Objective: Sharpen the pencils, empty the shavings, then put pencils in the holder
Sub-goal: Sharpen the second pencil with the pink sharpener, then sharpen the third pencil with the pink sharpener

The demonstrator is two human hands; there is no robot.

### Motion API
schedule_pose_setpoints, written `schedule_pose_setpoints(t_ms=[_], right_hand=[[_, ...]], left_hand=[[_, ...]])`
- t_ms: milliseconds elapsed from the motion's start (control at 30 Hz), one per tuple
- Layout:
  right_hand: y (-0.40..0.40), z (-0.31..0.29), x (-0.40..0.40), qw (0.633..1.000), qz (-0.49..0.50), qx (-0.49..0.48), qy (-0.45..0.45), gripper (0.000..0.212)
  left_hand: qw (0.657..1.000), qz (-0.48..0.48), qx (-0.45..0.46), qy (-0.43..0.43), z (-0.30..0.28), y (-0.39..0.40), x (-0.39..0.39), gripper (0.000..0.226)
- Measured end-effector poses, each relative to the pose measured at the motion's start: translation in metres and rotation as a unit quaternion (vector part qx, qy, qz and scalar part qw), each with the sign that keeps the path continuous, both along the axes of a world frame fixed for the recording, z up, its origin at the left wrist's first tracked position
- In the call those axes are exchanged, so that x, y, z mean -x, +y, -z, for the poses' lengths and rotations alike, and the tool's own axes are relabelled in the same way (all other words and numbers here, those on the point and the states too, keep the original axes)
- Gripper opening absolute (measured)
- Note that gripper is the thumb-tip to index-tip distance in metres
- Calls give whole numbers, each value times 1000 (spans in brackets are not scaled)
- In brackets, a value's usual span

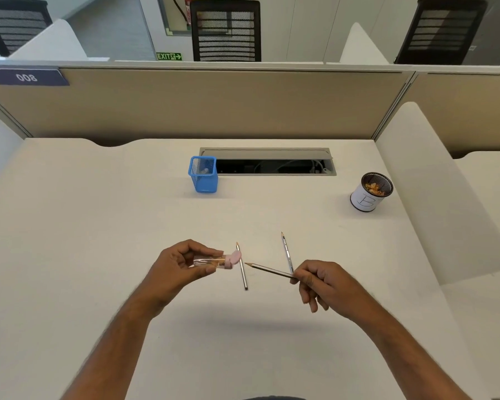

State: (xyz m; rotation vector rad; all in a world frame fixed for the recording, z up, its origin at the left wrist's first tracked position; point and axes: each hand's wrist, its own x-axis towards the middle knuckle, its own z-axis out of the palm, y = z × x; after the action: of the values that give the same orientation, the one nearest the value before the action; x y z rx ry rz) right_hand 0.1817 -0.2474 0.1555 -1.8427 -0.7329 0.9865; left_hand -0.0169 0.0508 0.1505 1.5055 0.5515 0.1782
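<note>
Left hand (182, 262) grips sharpener (214, 261), shavings inside; right hand (319, 281) pinches pencil (269, 269); cup (371, 193) apparently holds shavings.

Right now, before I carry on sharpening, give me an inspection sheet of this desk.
Surface: pale desk, bare in front.
Job's things: clear sharpener, pink cap, shavings inside; two pencils lying flat; third pencil; blue mesh holder; white cup holding shavings.
Clutter: nothing seen.
Hands: left hand grips sharpener; right hand pinches third pencil.
Cables: wires inside open cable hatch.
Surroundings: beige partition, black chairs beyond.
</note>
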Motion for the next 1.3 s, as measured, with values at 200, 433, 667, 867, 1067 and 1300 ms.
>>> schedule_pose_setpoints(t_ms=[200,433,667,867,1067,1300], right_hand=[[-11,10,3,1000,13,7,10,25],[-10,43,10,1000,8,29,2,23],[10,74,17,997,10,82,0,18],[28,89,22,986,60,135,-72,23],[45,105,20,951,103,216,-195,27],[70,117,11,922,75,264,-274,27]], left_hand=[[999,-37,27,-9,16,5,11,34],[997,-48,64,-4,32,-2,18,60],[997,-44,67,11,39,-1,22,62],[997,-37,72,19,43,4,26,57],[996,-36,68,37,47,10,28,38],[996,-36,67,47,51,11,26,36]])
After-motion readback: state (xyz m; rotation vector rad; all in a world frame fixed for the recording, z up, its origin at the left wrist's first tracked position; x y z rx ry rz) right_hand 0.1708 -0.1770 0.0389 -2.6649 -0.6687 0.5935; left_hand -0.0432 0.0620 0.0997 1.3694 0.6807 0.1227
